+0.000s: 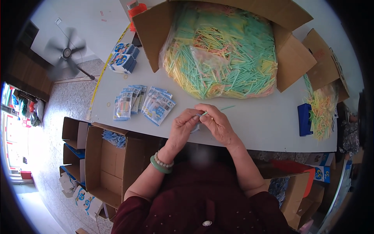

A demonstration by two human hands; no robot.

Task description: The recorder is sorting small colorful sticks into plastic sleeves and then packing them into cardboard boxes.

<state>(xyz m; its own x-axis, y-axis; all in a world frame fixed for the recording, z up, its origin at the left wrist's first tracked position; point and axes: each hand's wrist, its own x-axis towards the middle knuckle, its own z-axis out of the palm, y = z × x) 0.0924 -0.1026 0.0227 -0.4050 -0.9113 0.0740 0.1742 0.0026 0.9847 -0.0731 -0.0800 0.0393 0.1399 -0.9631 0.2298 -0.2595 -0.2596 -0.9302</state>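
Note:
Above the table's near edge, my two hands meet with fingertips close together. My left hand [182, 126] is closed in a pinch on a small blue-and-white packet [196, 129], mostly hidden beneath the fingers. My right hand [217, 126] pinches a thin pale-green stick [205, 113] at the packet's edge. Just beyond the right hand, another thin green stick [228, 107] pokes out; whether it is held or lies on the table I cannot tell. To the left lie flat printed packets [159, 107] and a fanned stack of similar packets [126, 103].
A large open carton [156, 35] at the back holds a clear bag of thin coloured sticks [233, 66]. Packet stacks [122, 60] stand far left. At right are a blue holder [305, 120] and loose sticks [322, 113]. Below the table sits an open carton [109, 167]; a fan [67, 53] spins beyond.

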